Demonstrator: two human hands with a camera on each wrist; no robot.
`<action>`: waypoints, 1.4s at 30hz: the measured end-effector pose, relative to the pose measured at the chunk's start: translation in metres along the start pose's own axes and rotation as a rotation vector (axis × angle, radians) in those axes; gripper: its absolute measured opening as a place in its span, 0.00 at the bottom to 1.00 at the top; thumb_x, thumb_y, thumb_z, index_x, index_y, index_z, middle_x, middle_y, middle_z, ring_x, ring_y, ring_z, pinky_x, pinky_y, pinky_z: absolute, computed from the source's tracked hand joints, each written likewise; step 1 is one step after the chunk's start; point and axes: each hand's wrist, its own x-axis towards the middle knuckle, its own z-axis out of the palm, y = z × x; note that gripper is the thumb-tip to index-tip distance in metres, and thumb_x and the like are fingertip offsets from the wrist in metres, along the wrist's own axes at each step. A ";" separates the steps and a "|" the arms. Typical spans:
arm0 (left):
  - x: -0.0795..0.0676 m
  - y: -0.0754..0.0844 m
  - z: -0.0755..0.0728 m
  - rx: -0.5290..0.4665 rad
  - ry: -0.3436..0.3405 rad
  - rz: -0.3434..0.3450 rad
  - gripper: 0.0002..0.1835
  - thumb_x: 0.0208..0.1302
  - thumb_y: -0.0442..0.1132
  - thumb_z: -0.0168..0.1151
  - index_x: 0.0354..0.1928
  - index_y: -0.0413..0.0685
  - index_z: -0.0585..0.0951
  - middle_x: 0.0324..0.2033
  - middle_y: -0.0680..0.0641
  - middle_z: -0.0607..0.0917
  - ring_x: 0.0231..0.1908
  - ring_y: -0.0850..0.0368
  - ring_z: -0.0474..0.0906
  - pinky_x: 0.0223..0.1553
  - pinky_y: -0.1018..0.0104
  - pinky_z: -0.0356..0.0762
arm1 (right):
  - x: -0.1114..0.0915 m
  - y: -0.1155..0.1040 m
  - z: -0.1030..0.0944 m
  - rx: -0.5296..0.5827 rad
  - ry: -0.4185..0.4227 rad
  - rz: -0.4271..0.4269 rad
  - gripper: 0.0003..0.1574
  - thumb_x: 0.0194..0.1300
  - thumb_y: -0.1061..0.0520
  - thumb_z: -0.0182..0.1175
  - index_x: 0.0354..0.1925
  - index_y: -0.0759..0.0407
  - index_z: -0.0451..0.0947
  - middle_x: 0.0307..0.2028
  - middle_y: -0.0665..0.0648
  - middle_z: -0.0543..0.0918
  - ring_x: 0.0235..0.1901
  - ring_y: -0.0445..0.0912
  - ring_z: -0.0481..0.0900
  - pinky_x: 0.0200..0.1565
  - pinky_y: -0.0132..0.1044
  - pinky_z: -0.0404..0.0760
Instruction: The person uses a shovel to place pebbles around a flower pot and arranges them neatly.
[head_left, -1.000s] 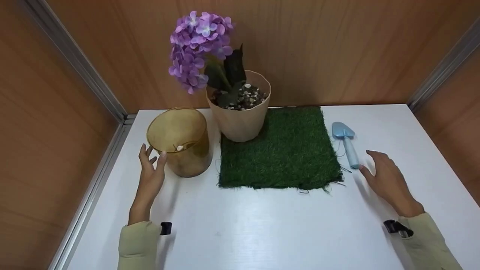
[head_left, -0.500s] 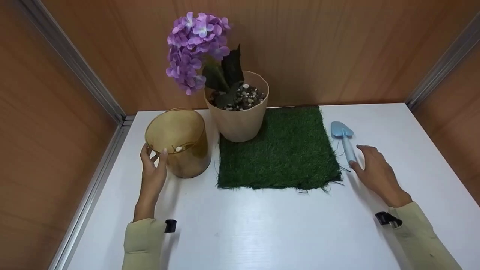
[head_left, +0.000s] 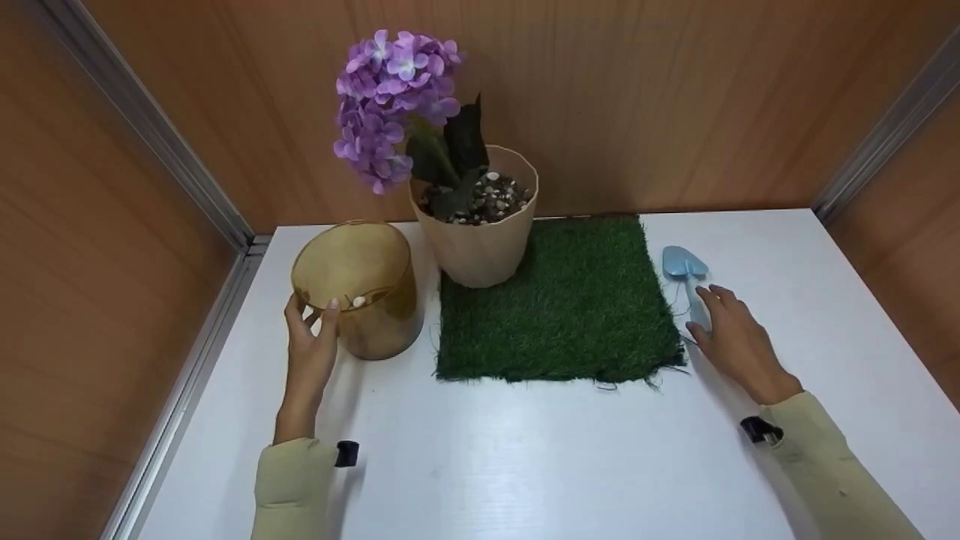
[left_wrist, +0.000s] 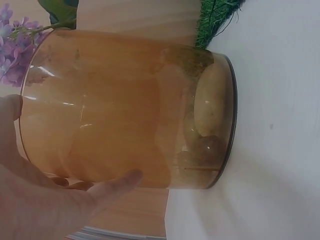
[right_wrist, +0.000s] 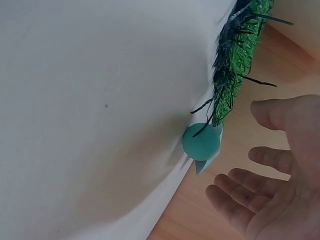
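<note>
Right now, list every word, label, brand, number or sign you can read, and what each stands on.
None: no readable text shows in any view.
The amber container, blue trowel, pale flower pot and green grass mat show no lettering on their visible surfaces.
The black piece at each cuff is too small to tell whether it is marked.

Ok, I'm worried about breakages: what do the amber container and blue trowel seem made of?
The amber container: glossy glass or clear plastic; its see-through wall shows sharp highlights. The blue trowel: perhaps plastic or painted metal, with a smooth, faintly shiny blade; hard to tell which.
</note>
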 end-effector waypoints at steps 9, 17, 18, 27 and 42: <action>-0.003 0.001 -0.001 -0.026 -0.033 -0.013 0.45 0.65 0.62 0.47 0.72 0.57 0.36 0.71 0.47 0.42 0.67 0.48 0.47 0.61 0.52 0.59 | 0.002 -0.001 0.008 -0.071 -0.032 -0.061 0.36 0.61 0.62 0.60 0.65 0.69 0.60 0.64 0.71 0.58 0.55 0.67 0.64 0.38 0.59 0.73; -0.004 0.000 -0.001 -0.043 -0.048 -0.030 0.44 0.65 0.62 0.47 0.72 0.58 0.35 0.71 0.48 0.41 0.68 0.49 0.46 0.61 0.54 0.60 | 0.002 -0.002 0.013 -0.065 -0.082 -0.076 0.35 0.59 0.68 0.59 0.64 0.71 0.61 0.64 0.73 0.55 0.55 0.70 0.62 0.36 0.57 0.74; -0.004 0.000 -0.001 -0.045 -0.048 -0.032 0.44 0.65 0.61 0.47 0.72 0.58 0.35 0.71 0.48 0.41 0.67 0.49 0.46 0.61 0.54 0.60 | 0.002 -0.001 0.013 -0.067 -0.090 -0.074 0.35 0.59 0.68 0.59 0.63 0.72 0.61 0.64 0.74 0.55 0.55 0.70 0.62 0.36 0.57 0.74; -0.002 0.000 -0.002 -0.047 -0.054 -0.036 0.42 0.67 0.58 0.47 0.72 0.58 0.35 0.71 0.47 0.41 0.68 0.48 0.46 0.61 0.53 0.59 | 0.007 0.000 0.011 -0.073 -0.140 -0.082 0.31 0.61 0.69 0.55 0.62 0.77 0.61 0.65 0.75 0.53 0.49 0.72 0.66 0.38 0.59 0.74; -0.002 0.006 0.001 -0.074 -0.023 -0.052 0.39 0.68 0.55 0.45 0.72 0.57 0.38 0.70 0.49 0.43 0.67 0.51 0.50 0.61 0.55 0.59 | 0.012 0.006 0.012 -0.092 -0.079 -0.101 0.27 0.56 0.73 0.55 0.56 0.80 0.67 0.62 0.76 0.59 0.44 0.72 0.69 0.40 0.57 0.73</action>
